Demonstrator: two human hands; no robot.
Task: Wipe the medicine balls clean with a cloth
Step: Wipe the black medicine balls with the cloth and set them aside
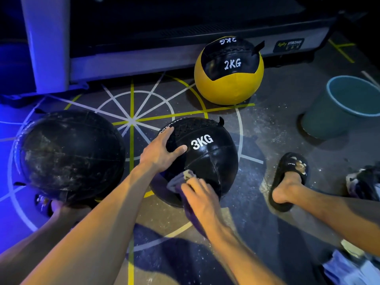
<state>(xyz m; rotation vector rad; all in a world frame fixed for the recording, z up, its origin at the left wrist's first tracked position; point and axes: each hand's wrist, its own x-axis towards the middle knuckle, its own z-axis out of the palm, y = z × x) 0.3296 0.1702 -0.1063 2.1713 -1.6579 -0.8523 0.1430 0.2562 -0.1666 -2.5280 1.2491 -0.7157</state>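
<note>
Dusty gym floor (257, 124) fills the head view. Centre frame, the left hand (162, 153) lies spread and flat on the 3KG ball (207, 159), likely steadying it, while the right hand (200, 194) presses a cloth (178, 181) against its lower side. Bucket (341, 108) at right edge.

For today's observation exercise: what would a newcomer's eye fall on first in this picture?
Probably the yellow 2KG ball at the back, bright against the dark floor. Next, at centre, the black 3KG ball, steadied by the left hand while the right hand presses a cloth to it. A scuffed black ball sits left.
</note>
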